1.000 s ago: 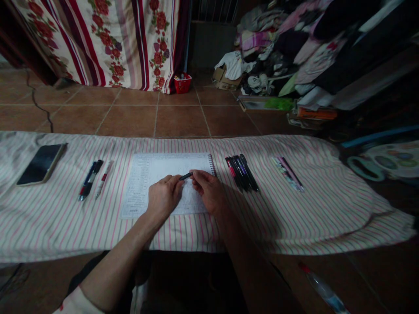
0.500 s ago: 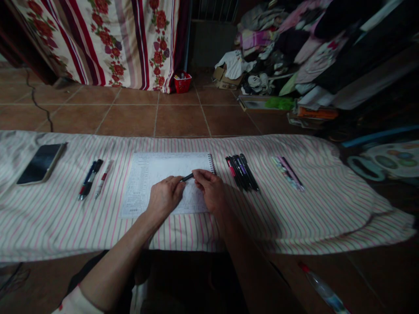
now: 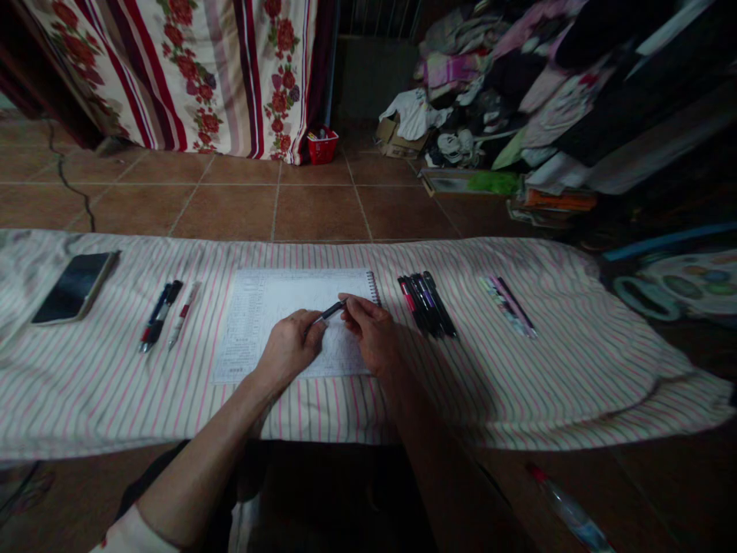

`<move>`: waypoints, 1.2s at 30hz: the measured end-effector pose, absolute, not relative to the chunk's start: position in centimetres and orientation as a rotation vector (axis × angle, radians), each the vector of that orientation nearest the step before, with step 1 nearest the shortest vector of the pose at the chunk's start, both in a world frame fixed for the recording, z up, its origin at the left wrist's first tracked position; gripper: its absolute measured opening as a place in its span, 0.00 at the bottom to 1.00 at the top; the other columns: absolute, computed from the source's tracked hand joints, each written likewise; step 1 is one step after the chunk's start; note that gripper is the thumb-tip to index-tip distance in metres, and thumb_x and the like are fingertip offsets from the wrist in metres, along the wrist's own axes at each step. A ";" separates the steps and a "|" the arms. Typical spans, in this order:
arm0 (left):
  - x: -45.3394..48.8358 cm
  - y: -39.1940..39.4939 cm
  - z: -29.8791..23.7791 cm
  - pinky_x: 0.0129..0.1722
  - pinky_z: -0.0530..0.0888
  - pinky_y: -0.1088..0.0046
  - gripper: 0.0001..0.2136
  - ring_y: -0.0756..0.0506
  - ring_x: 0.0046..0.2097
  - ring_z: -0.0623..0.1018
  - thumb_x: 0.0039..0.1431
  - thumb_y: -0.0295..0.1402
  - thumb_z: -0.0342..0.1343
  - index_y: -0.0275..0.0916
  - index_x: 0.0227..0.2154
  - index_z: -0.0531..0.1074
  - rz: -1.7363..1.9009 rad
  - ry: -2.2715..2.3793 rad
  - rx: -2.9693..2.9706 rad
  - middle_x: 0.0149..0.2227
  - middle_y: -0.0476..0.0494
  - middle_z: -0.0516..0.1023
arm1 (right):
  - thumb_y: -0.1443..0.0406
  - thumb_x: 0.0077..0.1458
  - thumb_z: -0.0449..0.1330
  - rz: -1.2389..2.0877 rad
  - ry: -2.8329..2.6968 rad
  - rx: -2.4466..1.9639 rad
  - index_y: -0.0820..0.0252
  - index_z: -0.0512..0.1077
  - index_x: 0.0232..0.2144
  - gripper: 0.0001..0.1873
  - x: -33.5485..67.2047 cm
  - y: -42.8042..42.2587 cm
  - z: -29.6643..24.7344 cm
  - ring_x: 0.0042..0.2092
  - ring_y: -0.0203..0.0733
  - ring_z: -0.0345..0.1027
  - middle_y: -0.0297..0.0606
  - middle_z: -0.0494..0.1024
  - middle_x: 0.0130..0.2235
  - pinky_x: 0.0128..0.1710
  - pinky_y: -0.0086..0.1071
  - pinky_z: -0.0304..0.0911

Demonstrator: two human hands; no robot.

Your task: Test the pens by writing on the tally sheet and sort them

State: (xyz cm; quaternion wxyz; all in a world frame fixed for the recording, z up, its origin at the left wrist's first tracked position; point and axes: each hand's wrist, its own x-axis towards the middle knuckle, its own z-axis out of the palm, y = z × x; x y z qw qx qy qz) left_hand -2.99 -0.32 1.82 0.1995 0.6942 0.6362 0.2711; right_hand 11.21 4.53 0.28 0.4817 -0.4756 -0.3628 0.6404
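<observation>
In the head view, a person's left hand (image 3: 292,342) and right hand (image 3: 371,332) keep a closed grip on opposite ends of a dark pen (image 3: 332,310) over a spiral notebook (image 3: 288,289). A pen cluster (image 3: 429,305) lies right of the notebook; three pens (image 3: 163,316) and, farther out, a phone (image 3: 74,288) lie left.

Left hand (image 3: 292,342) and right hand (image 3: 373,332) are gripping a dark pen (image 3: 332,310) over the notebook (image 3: 245,326), more pens (image 3: 426,306) lying beside it!

Over the white notebook (image 3: 288,287), the pen (image 3: 332,310) is black. Under it, the cloth (image 3: 553,376) has pink and grey stripes. Past it, the curtain (image 3: 230,84) has red flowers.
</observation>
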 end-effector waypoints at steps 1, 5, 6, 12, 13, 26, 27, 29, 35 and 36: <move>-3.0 -0.3 1.9 0.31 0.67 0.74 0.11 0.48 0.30 0.74 0.61 0.30 0.47 0.35 0.35 0.74 0.758 1.781 1.929 0.28 0.45 0.75 | 0.54 0.40 0.66 1.563 -0.893 -1.155 0.55 0.79 0.33 0.17 11.2 4.6 0.2 0.30 0.32 0.65 0.32 0.75 0.27 0.31 0.27 0.59; -3.1 -0.3 1.9 0.30 0.65 0.74 0.11 0.49 0.28 0.72 0.62 0.31 0.47 0.36 0.33 0.75 0.749 1.791 1.918 0.26 0.47 0.73 | 0.56 0.39 0.67 1.565 -0.895 -1.166 0.54 0.79 0.32 0.15 11.3 4.7 0.0 0.30 0.32 0.65 0.31 0.76 0.27 0.31 0.27 0.59; -3.1 -0.3 1.8 0.30 0.65 0.74 0.11 0.49 0.28 0.72 0.62 0.31 0.47 0.36 0.33 0.75 0.756 1.784 1.926 0.26 0.47 0.73 | 0.56 0.39 0.67 1.561 -0.902 -1.168 0.54 0.79 0.32 0.15 11.3 4.8 0.1 0.30 0.32 0.65 0.31 0.76 0.27 0.31 0.27 0.59; -3.2 -0.5 1.4 0.31 0.65 0.74 0.11 0.48 0.30 0.73 0.62 0.32 0.47 0.35 0.35 0.75 0.849 1.780 1.993 0.27 0.46 0.73 | 0.56 0.36 0.69 1.510 -0.897 -1.167 0.57 0.79 0.28 0.15 11.3 4.8 0.6 0.29 0.33 0.65 0.33 0.76 0.27 0.32 0.29 0.61; -3.2 -0.5 1.3 0.31 0.65 0.74 0.11 0.48 0.30 0.73 0.61 0.32 0.47 0.35 0.35 0.75 0.848 1.784 1.995 0.27 0.46 0.73 | 0.55 0.36 0.69 1.503 -0.891 -1.167 0.58 0.79 0.28 0.15 11.3 4.8 0.7 0.29 0.33 0.65 0.32 0.75 0.26 0.32 0.29 0.61; -3.0 -0.4 1.5 0.32 0.65 0.73 0.12 0.48 0.31 0.73 0.62 0.32 0.45 0.36 0.34 0.73 0.726 1.803 1.982 0.28 0.46 0.73 | 0.56 0.38 0.68 1.442 -0.934 -1.248 0.58 0.78 0.28 0.15 11.2 4.8 -0.1 0.28 0.33 0.63 0.31 0.74 0.24 0.32 0.30 0.59; -3.0 -0.4 1.6 0.31 0.65 0.73 0.12 0.48 0.30 0.73 0.62 0.32 0.45 0.37 0.32 0.73 0.723 1.791 1.957 0.27 0.46 0.73 | 0.56 0.38 0.68 1.438 -0.948 -1.257 0.58 0.78 0.29 0.14 11.3 4.8 0.0 0.28 0.33 0.63 0.31 0.73 0.24 0.32 0.30 0.58; -3.0 -0.4 1.5 0.30 0.64 0.74 0.12 0.49 0.28 0.72 0.62 0.34 0.45 0.37 0.30 0.72 0.739 1.752 1.870 0.25 0.47 0.72 | 0.56 0.39 0.66 1.454 -0.961 -1.244 0.56 0.79 0.29 0.13 11.4 4.8 0.3 0.29 0.34 0.63 0.31 0.74 0.24 0.32 0.30 0.57; -2.9 -0.4 0.6 0.24 0.63 0.76 0.14 0.51 0.23 0.68 0.61 0.38 0.45 0.37 0.29 0.72 0.894 1.547 1.572 0.21 0.49 0.70 | 0.58 0.40 0.66 1.576 -0.898 -1.152 0.51 0.79 0.31 0.12 11.6 4.7 1.1 0.33 0.34 0.65 0.33 0.79 0.36 0.34 0.30 0.59; -2.9 -0.4 0.4 0.23 0.62 0.76 0.14 0.51 0.22 0.68 0.61 0.39 0.46 0.37 0.29 0.72 0.911 1.536 1.546 0.21 0.49 0.70 | 0.58 0.39 0.66 1.594 -0.879 -1.137 0.51 0.79 0.31 0.13 11.6 4.7 1.1 0.34 0.35 0.65 0.33 0.79 0.37 0.34 0.30 0.59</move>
